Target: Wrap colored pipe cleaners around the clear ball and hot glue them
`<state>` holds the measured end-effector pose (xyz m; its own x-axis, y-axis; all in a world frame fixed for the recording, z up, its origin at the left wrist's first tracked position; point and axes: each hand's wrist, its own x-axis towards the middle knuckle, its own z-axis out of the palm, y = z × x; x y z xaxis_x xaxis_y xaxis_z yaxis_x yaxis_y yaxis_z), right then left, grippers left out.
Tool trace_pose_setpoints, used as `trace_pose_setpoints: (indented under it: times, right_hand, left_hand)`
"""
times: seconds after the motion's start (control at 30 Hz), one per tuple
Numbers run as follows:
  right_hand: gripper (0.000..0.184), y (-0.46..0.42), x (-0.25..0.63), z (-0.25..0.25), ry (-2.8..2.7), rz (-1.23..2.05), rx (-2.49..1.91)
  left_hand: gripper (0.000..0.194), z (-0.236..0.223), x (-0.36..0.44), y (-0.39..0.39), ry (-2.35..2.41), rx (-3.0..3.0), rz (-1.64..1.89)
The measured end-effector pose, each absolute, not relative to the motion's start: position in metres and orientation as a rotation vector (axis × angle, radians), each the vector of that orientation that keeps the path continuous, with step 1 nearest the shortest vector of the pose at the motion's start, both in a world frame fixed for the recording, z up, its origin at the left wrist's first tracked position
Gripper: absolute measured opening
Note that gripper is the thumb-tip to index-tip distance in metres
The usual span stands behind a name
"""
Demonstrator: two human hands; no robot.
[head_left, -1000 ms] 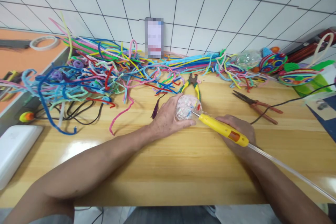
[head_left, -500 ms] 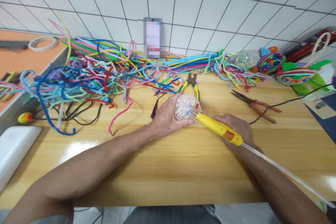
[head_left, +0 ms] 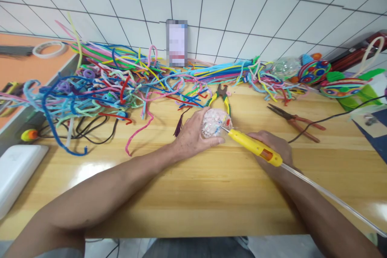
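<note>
A clear rounded ball (head_left: 214,123) with whitish filling and small red, yellow and blue bits is gripped in my left hand (head_left: 192,131), thumb along its near side. My right hand (head_left: 273,145) is wrapped round a yellow hot glue gun (head_left: 255,147), with a long clear glue stick (head_left: 329,195) trailing from its back end. The gun's metal nozzle meets the ball's right side, by a blue bit. Just behind the ball lie green-and-yellow pliers (head_left: 222,94), partly hidden by it. A dark tassel (head_left: 178,127) rests beside my left hand.
Tangled pipe cleaners (head_left: 99,92) cover the back left; more bundles (head_left: 226,70) run along the wall. A phone (head_left: 177,44) leans there. Long-nose pliers (head_left: 294,121) and a black cable (head_left: 335,119) lie at right, near colourful decorated ornaments (head_left: 314,70). A white box-like device (head_left: 21,177) sits at left.
The glue gun and my right hand have shifted very slightly right, along with a small drift of the whole view. The nozzle stays at the ball, and my left hand keeps its grip.
</note>
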<state>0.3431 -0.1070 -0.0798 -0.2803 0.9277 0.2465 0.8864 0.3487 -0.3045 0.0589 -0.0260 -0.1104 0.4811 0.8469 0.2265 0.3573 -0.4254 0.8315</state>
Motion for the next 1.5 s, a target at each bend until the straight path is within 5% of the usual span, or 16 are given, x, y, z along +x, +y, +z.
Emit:
trace_pose_setpoints:
  times: [1.5]
  right_hand:
    - [0.025, -0.1098, 0.3331, -0.075, -2.176, 0.119, -1.592]
  left_hand:
    - [0.103, -0.1117, 0.0595, -0.0246, 0.988, 1.98, 0.85]
